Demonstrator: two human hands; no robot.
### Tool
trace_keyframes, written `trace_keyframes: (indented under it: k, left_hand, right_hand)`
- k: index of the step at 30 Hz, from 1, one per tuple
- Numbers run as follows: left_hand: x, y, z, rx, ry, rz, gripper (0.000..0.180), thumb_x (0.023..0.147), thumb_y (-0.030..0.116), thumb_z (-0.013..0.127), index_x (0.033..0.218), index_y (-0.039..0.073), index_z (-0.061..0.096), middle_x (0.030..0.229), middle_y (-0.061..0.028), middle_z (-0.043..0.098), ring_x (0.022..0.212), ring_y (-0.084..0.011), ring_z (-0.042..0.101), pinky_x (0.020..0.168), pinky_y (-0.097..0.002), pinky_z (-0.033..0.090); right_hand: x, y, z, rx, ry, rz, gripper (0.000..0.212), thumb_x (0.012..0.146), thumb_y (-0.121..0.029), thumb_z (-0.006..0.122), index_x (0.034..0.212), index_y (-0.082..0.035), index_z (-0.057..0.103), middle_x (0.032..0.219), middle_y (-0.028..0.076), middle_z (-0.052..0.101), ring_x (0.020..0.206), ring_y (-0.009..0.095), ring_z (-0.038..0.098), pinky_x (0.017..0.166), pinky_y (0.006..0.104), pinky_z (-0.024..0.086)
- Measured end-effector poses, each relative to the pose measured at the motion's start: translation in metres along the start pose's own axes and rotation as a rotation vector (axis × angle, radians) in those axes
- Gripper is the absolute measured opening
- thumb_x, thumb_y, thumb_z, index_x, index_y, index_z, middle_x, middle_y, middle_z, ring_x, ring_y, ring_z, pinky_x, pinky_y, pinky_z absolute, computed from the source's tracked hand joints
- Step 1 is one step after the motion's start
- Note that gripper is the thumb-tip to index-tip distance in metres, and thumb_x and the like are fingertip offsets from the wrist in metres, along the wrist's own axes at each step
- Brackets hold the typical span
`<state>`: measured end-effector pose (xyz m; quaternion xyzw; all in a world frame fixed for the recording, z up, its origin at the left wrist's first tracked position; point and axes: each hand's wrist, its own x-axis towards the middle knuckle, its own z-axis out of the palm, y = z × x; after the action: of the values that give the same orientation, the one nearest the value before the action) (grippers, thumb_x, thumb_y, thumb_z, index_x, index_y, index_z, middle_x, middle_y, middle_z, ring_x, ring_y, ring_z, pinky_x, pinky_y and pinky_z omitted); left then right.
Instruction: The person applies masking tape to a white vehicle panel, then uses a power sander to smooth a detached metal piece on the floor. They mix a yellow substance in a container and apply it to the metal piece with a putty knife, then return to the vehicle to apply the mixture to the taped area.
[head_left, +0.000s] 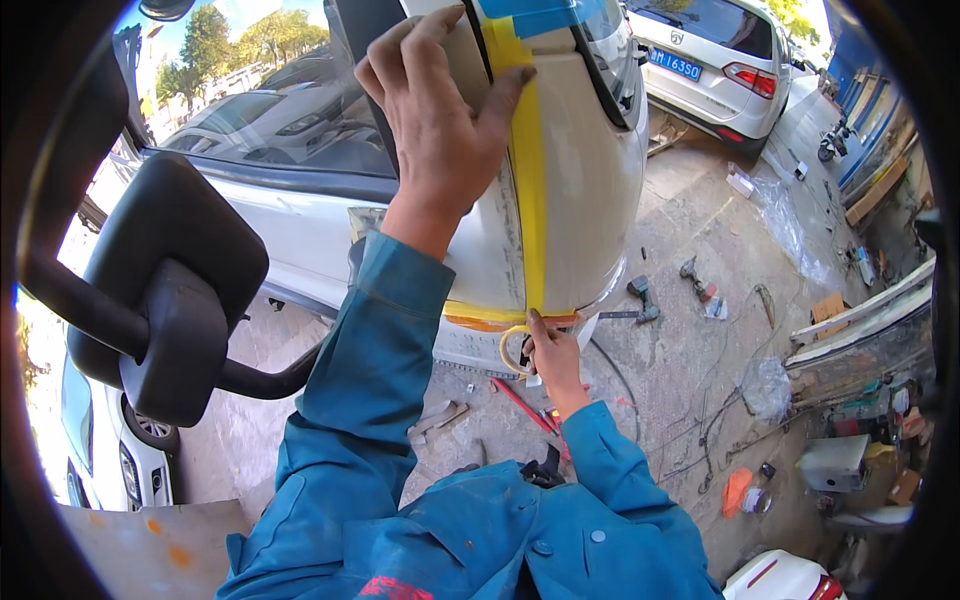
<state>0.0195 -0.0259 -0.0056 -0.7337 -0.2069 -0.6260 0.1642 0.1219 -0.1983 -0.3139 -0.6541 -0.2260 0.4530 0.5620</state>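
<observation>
A white vehicle panel (590, 190) stands before me, with a strip of yellow masking tape (527, 180) running down its edge. High on the panel, my left hand (440, 140) is open, its fingers spread over the surface and its thumb touching the upper part of the strip. Lower down, my right hand (555, 362) grips a tape roll (513, 352) at the bottom end of the strip, beside an orange lamp (480, 323). Another yellow strip crosses above this lamp. Blue film (530, 18) covers the panel's top.
A black side mirror (165, 290) juts out at the left on its bracket. Power drills (645, 300), red-handled cutters (520, 403) and cables lie on the concrete floor. Another white car (710, 70) is parked beyond. Car parts and a metal box (835, 463) crowd the right side.
</observation>
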Motion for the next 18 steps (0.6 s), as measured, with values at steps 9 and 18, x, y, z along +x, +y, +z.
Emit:
trace_keyframes:
  k: [9,18]
  left_hand:
    - [-0.133,-0.004,-0.008,0.105,-0.538,0.134,0.082,0.099,0.051,0.081,0.17,0.02,0.053,0.184,-0.0051,0.038,0.172,-0.0461,0.022,0.136,-0.0728,0.013]
    - [-0.245,0.008,-0.006,0.221,-0.685,0.222,0.091,0.092,0.069,0.078,0.166,0.019,0.06,0.184,0.0007,0.036,0.173,-0.0351,0.022,0.135,-0.0712,0.016]
  right_hand:
    - [0.01,-0.012,0.008,0.054,0.001,0.013,0.064,0.109,-0.053,0.075,0.076,0.001,0.069,0.066,0.006,0.063,0.046,0.013,0.052,0.046,0.0326,0.039]
    - [0.017,0.002,0.015,0.068,-0.01,-0.019,0.063,0.112,-0.052,0.07,0.079,0.002,0.071,0.061,0.005,0.061,0.048,0.013,0.055,0.048,0.0334,0.042]
